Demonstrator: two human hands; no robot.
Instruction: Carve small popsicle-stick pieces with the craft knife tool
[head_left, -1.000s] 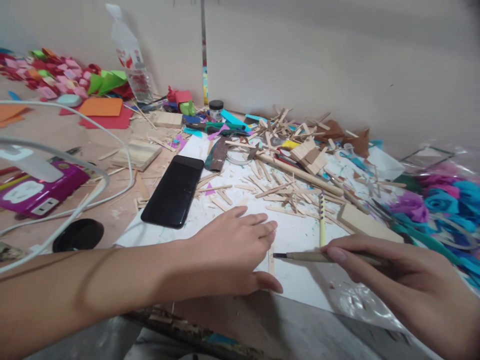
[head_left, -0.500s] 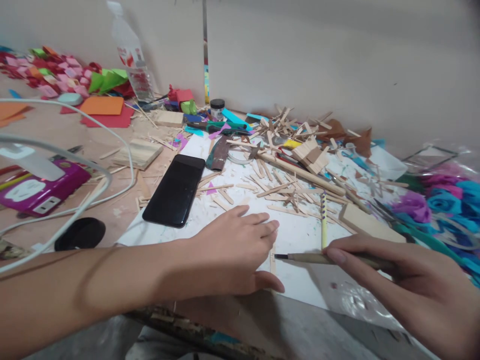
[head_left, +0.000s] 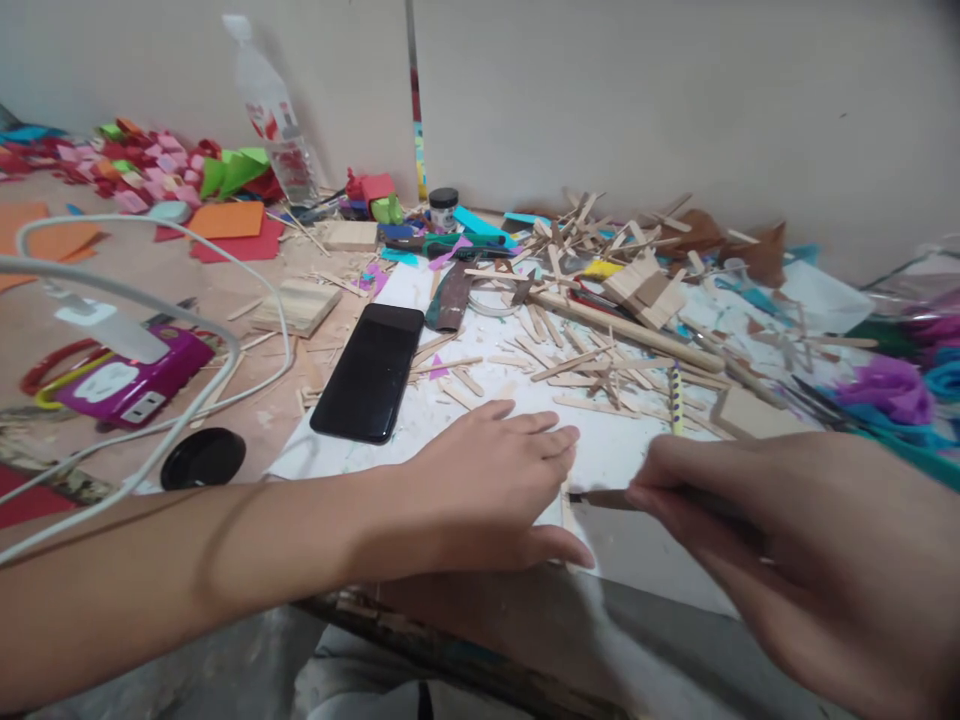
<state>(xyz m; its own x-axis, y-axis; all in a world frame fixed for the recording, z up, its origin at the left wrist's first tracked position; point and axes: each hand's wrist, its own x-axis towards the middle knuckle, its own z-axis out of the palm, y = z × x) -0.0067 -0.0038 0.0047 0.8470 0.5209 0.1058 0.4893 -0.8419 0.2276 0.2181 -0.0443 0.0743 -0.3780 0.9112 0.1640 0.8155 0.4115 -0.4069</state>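
Observation:
My left hand (head_left: pixel 495 490) lies palm down near the front edge of the white sheet (head_left: pixel 615 440), fingers stretched out and thumb apart. A thin flat wooden stick (head_left: pixel 568 515) shows between its fingers and thumb, partly hidden under the hand. My right hand (head_left: pixel 795 540) is closed around a slim wood-handled tool (head_left: pixel 606 498), held almost level from the right. Its dark, narrow tip is at the stick; whether it touches I cannot tell. Most of the handle is hidden in the hand.
A black phone (head_left: pixel 369 375) lies beyond my left forearm. Loose wooden sticks (head_left: pixel 600 370) and a wooden dowel (head_left: pixel 630 335) litter the sheet. Scissors (head_left: pixel 817 400) lie at right. At left are a purple power socket (head_left: pixel 142 380), white cable (head_left: pixel 281 310) and black lid (head_left: pixel 202 458).
The view has shifted, so everything sits further right. My right hand has turned over more, hiding most of the tool's handle. The tool's tip stays by the stick; my left hand keeps its pose.

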